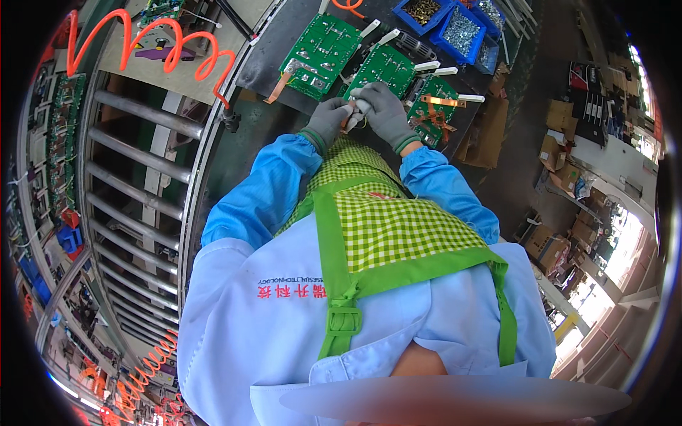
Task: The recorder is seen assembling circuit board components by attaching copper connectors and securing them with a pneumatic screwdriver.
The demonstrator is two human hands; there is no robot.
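My left hand (327, 121), in a grey glove, is closed, with thumb and fingertips pinched together at the table's near edge. Right beside it my gloved right hand (386, 113) is closed too, its fingertips meeting the left ones. A small pale piece with a bit of copper colour shows between them, too small and covered to name. Just beyond the hands lies a green circuit board (383, 69) with white strips at its edge. Another green circuit board (323, 53), with a copper strip (279, 86), is at the left, and a third circuit board (435, 106) with copper-coloured strips lies at the right.
Blue bins (458, 34) of small metal parts stand at the far right of the dark table (266, 60). To my left runs a roller conveyor (142, 149), with an orange coiled hose (170, 42) hanging over its far end. Cardboard (486, 135) leans beside the table.
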